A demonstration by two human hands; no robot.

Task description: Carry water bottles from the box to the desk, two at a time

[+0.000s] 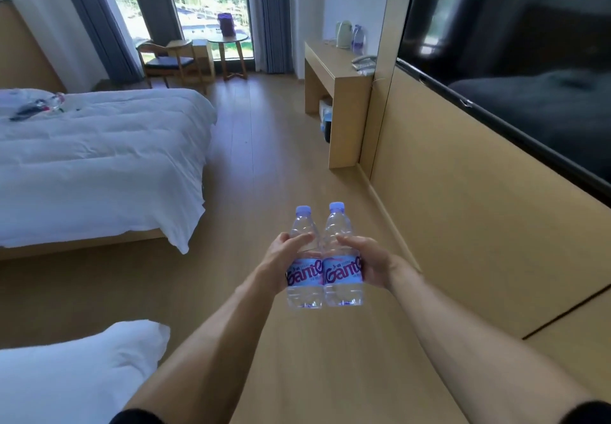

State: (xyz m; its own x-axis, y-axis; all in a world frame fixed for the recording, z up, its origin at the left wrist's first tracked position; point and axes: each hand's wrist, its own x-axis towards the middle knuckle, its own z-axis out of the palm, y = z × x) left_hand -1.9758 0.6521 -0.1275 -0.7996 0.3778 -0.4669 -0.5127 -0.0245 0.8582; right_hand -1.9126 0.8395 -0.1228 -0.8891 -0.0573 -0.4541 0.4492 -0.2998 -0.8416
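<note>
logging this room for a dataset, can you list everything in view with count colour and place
water bottles: two, clear with blue caps, held side by side
desk: one, light wood, right wall
kettle: one, pale, on desk
bottles on desk: two or so, clear, beside kettle
telephone: one, grey, on desk
beds: two, white, left
chair: one, wood, by window
round table: one, wood, by window
television: one, black, right wall
left hand: grips left bottle
right hand: grips right bottle

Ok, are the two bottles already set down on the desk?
No, the left hand and right hand each hold a bottle, left bottle and right bottle, upright above the floor, short of the desk.
</note>
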